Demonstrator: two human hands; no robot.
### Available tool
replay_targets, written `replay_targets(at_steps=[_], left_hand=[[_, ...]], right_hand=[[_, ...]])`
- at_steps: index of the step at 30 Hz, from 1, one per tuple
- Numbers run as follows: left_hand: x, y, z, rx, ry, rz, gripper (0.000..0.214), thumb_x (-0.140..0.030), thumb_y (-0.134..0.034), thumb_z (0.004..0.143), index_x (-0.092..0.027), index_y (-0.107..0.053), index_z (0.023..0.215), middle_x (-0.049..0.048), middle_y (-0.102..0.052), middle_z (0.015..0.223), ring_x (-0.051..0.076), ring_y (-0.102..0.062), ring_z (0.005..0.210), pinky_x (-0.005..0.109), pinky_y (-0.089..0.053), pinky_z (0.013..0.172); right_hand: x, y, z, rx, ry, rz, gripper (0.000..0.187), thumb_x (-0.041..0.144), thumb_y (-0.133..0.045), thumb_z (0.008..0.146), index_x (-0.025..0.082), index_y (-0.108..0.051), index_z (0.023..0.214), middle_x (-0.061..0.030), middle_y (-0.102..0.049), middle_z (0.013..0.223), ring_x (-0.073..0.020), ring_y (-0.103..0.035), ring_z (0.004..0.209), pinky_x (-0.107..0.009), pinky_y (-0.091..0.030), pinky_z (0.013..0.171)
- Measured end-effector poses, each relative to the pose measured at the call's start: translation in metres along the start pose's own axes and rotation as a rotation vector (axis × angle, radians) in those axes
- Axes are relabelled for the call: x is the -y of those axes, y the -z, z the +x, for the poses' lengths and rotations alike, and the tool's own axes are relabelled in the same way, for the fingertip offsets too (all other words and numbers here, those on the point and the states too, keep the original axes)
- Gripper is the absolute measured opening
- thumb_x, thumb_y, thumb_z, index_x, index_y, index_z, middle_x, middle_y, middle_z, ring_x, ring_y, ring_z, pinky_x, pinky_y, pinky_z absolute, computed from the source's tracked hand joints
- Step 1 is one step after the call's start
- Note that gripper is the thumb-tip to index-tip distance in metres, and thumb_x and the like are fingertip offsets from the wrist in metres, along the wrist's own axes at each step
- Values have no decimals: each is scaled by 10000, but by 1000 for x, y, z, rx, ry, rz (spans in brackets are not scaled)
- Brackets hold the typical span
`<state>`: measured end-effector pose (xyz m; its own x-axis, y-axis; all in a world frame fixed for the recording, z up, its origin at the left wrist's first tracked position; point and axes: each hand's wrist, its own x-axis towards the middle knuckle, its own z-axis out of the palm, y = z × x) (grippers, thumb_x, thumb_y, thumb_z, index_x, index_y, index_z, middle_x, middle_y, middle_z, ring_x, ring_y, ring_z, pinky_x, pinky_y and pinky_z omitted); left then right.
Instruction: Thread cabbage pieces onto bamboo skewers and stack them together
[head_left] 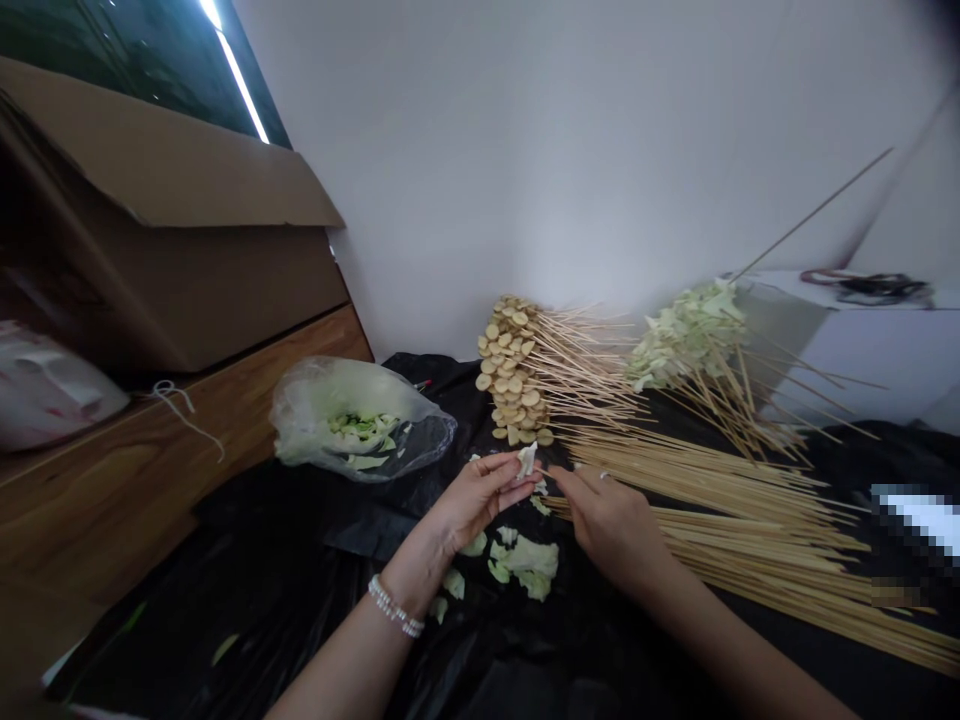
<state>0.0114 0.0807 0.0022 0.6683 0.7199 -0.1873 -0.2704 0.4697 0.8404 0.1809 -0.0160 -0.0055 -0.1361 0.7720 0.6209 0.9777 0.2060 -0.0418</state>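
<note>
My left hand (480, 495) pinches a small folded piece of pale cabbage leaf (527, 460) between thumb and fingertips. My right hand (607, 515) is closed on a thin bamboo skewer (556, 478) whose tip points at that leaf piece. Loose cabbage pieces (525, 562) lie on the black plastic sheet (300, 610) just below both hands. A big heap of bare bamboo skewers (757, 530) spreads to the right of my right hand.
Behind the hands lie a pile of skewers with round tan slices (512, 375) and a pile of skewered cabbage (686, 335). A clear bag of cabbage pieces (360, 420) sits at the left. A cardboard box (172, 240) rests on a wooden ledge (150, 470).
</note>
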Motion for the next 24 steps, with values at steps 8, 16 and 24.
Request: replay_targets(at_steps=[8, 16, 24], left_hand=[[-3, -5, -2, -41, -70, 80, 390, -265, -834, 648, -105, -738, 990, 112, -737, 977, 164, -678, 901, 290, -492, 927], [-1, -10, -3, -60, -134, 185, 435, -366, -808, 667, -114, -739, 1014, 119, -731, 1002, 191, -667, 924, 320, -503, 916], [-4, -9, -3, -110, -130, 109, 374, -251, -859, 600, -122, -745, 932, 81, -732, 961, 146, -669, 853, 288, -498, 902]], right_hand=[[1, -4, -4, 4, -6, -40, 387, 77, -392, 872, 164, -617, 1175, -67, -679, 865, -156, -607, 704, -253, -397, 619], [1, -5, -4, 21, -24, -62, 406, 70, -390, 860, 173, -609, 1185, -67, -681, 869, -148, -605, 705, -243, -404, 601], [4, -3, -3, -59, -54, 38, 267, 177, -373, 959, 160, -627, 1039, -69, -676, 820, -153, -620, 738, -244, -422, 684]])
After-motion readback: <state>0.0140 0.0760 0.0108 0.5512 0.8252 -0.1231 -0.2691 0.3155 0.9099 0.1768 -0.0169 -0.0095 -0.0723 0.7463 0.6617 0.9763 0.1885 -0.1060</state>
